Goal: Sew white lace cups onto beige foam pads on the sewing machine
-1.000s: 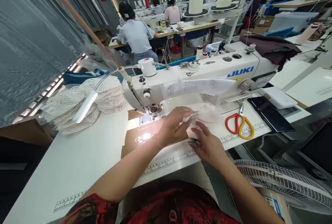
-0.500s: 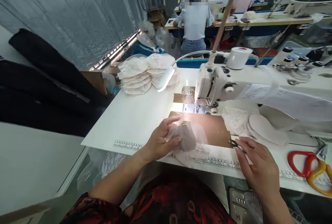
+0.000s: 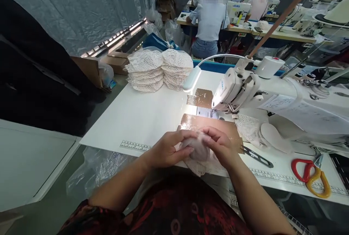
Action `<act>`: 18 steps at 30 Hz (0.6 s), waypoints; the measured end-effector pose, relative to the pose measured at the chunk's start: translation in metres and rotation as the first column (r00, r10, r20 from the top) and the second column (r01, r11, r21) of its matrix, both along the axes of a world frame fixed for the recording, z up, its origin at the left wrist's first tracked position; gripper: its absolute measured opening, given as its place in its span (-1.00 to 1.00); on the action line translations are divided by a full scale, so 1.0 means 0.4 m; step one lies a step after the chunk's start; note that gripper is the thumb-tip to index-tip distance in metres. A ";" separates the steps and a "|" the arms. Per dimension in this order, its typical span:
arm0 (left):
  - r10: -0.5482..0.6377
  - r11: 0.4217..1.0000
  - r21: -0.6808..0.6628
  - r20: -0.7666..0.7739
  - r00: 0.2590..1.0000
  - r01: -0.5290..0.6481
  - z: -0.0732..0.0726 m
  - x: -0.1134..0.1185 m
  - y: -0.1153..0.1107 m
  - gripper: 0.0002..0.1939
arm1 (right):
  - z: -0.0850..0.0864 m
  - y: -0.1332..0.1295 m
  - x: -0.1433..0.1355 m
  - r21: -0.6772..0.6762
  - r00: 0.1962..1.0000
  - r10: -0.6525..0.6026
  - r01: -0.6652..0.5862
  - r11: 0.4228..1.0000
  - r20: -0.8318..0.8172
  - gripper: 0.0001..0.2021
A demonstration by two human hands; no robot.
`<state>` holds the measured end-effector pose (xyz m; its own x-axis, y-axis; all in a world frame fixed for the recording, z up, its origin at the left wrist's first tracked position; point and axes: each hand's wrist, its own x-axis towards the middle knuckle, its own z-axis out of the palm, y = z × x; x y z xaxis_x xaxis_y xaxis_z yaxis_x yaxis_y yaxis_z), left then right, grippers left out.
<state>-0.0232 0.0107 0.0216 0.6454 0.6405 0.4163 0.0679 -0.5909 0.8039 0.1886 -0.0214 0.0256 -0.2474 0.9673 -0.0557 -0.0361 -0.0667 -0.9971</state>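
Note:
A sheer, pale lace fabric piece (image 3: 197, 149) with a rounded, cup-like shape is held between both hands over the table's front edge. My left hand (image 3: 170, 148) grips its left side, thumb below and fingers above. My right hand (image 3: 222, 146) pinches the top edge with its fingertips close to the left ones. The lower lace border hangs over the printed ruler. To the right of my right hand, black thread snips (image 3: 257, 156) lie on the table, touched by neither hand. Behind the hands is a shiny brown sheet (image 3: 226, 129) taped to the tabletop.
A white sewing machine (image 3: 240, 86) with a lamp (image 3: 192, 78) stands just beyond the hands. Stacked lace cups (image 3: 145, 69) sit at the back left. Red-and-yellow-handled scissors (image 3: 313, 178) lie at right, near loose pale cup pieces (image 3: 275, 137). A person (image 3: 208, 20) sits farther back.
My right hand has put the thread snips down on the table and moved left to pinch the lace fabric piece. My left hand still holds the piece. The view has shifted somewhat.

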 end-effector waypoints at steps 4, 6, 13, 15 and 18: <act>0.016 1.000 -0.021 -0.009 1.000 -0.016 -0.002 -0.014 0.003 -0.71 | -0.018 0.004 -0.019 -0.085 0.997 -0.056 0.051 0.995 -0.056 -0.58; 0.027 0.999 -0.042 -0.012 1.000 -0.028 -0.001 -0.015 0.005 -0.65 | -0.018 0.005 -0.026 -0.100 0.998 -0.050 0.046 0.994 -0.038 -0.58; -0.112 0.990 -0.084 0.033 0.993 0.115 0.021 -0.028 0.014 -0.97 | 0.012 0.002 -0.045 -0.121 0.999 0.043 -0.045 0.992 -0.017 -0.68; -0.130 0.988 -0.077 0.068 0.989 0.135 0.030 -0.035 0.015 -0.98 | 0.015 -0.004 -0.050 -0.179 0.993 0.101 -0.110 0.978 -0.063 -0.68; -0.100 0.988 -0.108 0.124 0.987 0.114 0.036 -0.044 0.013 -0.94 | 0.005 -0.016 -0.065 -0.316 0.977 0.118 -0.170 0.933 -0.178 -0.62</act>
<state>-0.0408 0.0158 0.0360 0.6634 0.6179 0.4219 -0.0904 -0.4936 0.8650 0.1626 -0.0276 0.0278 -0.4137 0.8548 -0.3134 -0.1522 -0.4043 -0.9019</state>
